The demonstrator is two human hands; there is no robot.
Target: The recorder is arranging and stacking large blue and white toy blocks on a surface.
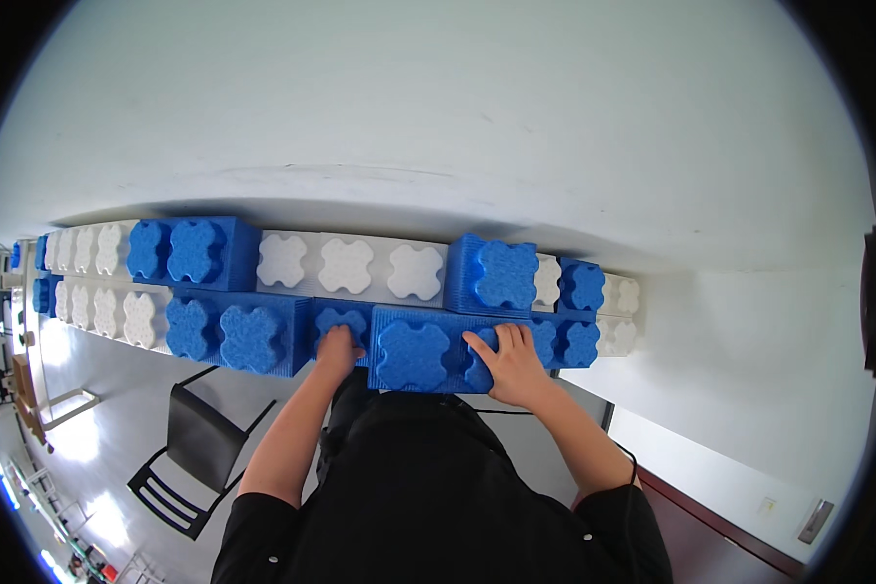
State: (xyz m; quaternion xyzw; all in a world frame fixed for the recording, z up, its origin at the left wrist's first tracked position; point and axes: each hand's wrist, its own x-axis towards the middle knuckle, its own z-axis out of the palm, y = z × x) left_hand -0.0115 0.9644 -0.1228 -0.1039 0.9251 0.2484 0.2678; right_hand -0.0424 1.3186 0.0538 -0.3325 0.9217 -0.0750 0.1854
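A long double row of blue and white foam blocks with clover-shaped studs runs across the view against the wall. My right hand (514, 368) lies over the right part of a raised blue block (414, 356) with two large studs, its thumb and fingers gripping the top around the right stud. My left hand (337, 354) is closed, fingers curled on the stud of a lower blue block (342, 319) just left of it. The left thumb is close to the raised block's left end; whether it touches cannot be made out.
Raised blue blocks (248, 331) stand farther left in the near row. Behind are white blocks (346, 266) and another raised blue block (496, 274). A pale wall (457, 117) rises behind. A black chair (202, 438) stands on the floor at left, a door (691, 516) at lower right.
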